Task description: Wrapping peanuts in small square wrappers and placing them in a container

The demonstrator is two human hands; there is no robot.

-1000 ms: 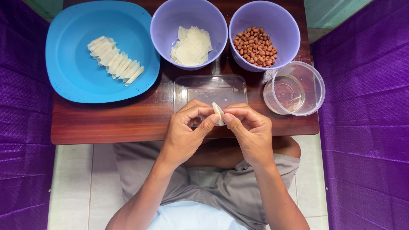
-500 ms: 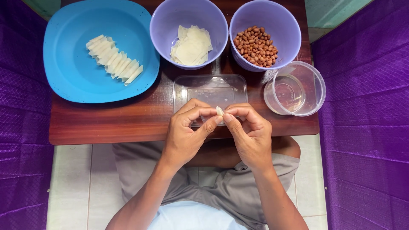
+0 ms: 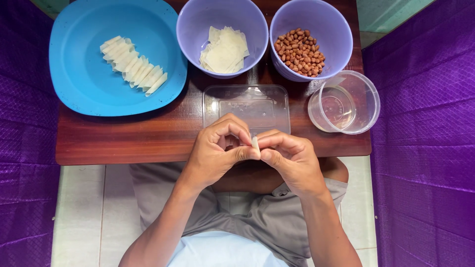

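Observation:
My left hand (image 3: 217, 151) and my right hand (image 3: 289, 158) meet at the near edge of a small wooden table (image 3: 123, 141). Between their fingertips they pinch a small pale dough wrapper (image 3: 255, 143), mostly hidden by the fingers. Just beyond the hands lies a flat clear plastic lid (image 3: 247, 106). A row of folded pale wrappers (image 3: 133, 65) lies on a blue plate (image 3: 84, 94) at the far left.
Behind the lid stand two lilac bowls: one (image 3: 190, 34) with flat pale wrapper sheets (image 3: 223, 49), one (image 3: 341, 39) with brown peanuts (image 3: 298, 51). A clear round tub (image 3: 368, 101) sits at the right edge. Purple quilted fabric (image 3: 425, 133) flanks both sides.
The wrapper between my fingers has been folded tighter, so less of it shows. Both hands stay in the same spot at the table's near edge.

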